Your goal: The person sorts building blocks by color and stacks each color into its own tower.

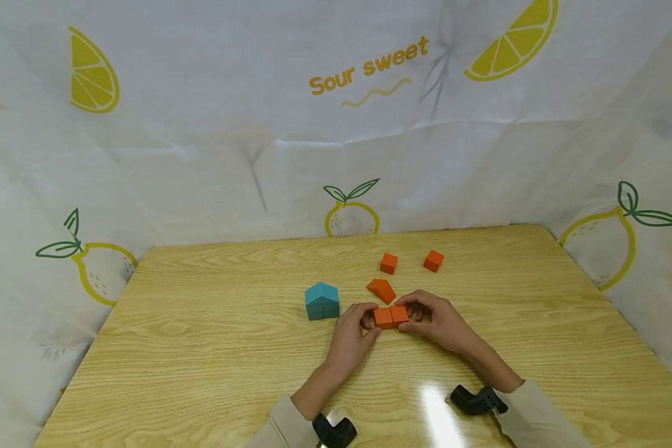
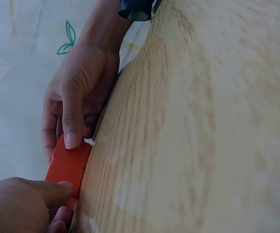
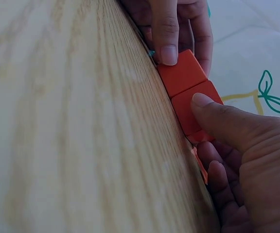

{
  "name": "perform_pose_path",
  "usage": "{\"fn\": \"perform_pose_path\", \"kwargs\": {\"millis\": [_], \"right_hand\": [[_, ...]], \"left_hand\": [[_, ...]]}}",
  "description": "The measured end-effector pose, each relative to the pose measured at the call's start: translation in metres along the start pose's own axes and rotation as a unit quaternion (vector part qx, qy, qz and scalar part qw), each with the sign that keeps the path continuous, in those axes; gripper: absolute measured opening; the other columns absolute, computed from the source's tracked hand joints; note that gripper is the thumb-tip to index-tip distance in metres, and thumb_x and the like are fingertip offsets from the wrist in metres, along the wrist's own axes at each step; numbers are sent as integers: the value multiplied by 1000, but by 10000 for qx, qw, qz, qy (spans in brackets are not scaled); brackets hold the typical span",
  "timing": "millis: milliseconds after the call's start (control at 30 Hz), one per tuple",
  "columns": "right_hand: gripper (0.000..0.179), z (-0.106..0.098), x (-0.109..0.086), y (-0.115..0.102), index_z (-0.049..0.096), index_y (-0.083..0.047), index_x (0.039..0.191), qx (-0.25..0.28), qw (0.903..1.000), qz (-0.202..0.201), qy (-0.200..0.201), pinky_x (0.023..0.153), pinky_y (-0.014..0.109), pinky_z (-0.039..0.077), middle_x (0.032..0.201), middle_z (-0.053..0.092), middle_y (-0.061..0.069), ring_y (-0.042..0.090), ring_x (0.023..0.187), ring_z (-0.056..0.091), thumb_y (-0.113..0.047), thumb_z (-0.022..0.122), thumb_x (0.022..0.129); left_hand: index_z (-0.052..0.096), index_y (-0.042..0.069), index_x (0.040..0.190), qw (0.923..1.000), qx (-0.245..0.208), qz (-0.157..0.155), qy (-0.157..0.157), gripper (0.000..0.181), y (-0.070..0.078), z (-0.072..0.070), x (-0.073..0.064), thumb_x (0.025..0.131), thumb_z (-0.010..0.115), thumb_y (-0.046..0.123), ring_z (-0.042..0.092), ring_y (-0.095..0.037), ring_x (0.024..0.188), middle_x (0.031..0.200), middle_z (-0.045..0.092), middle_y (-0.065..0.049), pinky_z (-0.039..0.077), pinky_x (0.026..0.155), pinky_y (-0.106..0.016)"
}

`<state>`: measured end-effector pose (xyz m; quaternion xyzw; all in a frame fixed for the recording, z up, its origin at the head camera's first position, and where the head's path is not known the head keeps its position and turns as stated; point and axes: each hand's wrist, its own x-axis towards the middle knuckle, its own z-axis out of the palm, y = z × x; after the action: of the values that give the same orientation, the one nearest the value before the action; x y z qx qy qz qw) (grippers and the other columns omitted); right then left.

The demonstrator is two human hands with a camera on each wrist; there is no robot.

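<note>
Two orange blocks sit side by side on the table, their faces touching. My left hand (image 1: 348, 341) pinches the left orange block (image 1: 382, 318) between thumb and fingers. From the other side, my right hand (image 1: 441, 320) grips the right orange block (image 1: 399, 315) the same way. Seen from the right wrist, a thin seam runs between the left block (image 3: 183, 74) and the right block (image 3: 184, 114). Just behind them lies an orange block with sloped sides (image 1: 382, 290). A blue house-shaped stack (image 1: 322, 302) of blocks stands to the left of my left hand.
Farther back are two loose orange blocks, one (image 1: 389, 263) behind the sloped piece and another (image 1: 434, 261) to its right. The wooden table (image 1: 201, 348) ends at a white lemon-printed cloth (image 1: 213, 186) at the back and sides.
</note>
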<state>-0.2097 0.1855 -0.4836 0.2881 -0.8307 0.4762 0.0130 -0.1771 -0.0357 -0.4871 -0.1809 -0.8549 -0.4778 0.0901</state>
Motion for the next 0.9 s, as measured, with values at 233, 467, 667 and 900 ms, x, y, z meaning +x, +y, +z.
{"fn": "perform_pose_path", "kwargs": {"millis": [233,467,667,900], "right_hand": [[36,-2,1,-13,64,-8,113,-63,10000,59,-32,64,27,47,94,61,5,16,75,55,-6,77,80],[37,-6,3,-39,63,1,113,-36,9998,132,-143,64,27,47,92,61,12,22,74,55,-1,77,79],[39,-6,3,-26,60,2,119,193,9996,202,-89,66,28,46,97,59,13,31,79,54,-2,74,83],[29,-11,3,-19,60,2,120,312,9954,861,267,74,28,50,105,63,14,23,88,61,-11,62,94]], "left_hand": [[62,4,116,10000,-33,-41,-17,37,-1,0,0,82,74,-1,41,-6,65,82,54,-1,38,56,-19],[61,3,117,9999,-53,-76,-42,37,0,-1,0,82,74,-1,41,-6,65,82,53,-1,38,57,-19],[61,3,117,10000,-88,-31,-13,38,0,-1,-1,81,74,-2,42,-7,65,82,54,-1,39,57,-20],[60,1,117,9999,-154,70,20,39,0,0,-1,81,74,-3,46,-12,67,83,55,-3,39,57,-19]]}}
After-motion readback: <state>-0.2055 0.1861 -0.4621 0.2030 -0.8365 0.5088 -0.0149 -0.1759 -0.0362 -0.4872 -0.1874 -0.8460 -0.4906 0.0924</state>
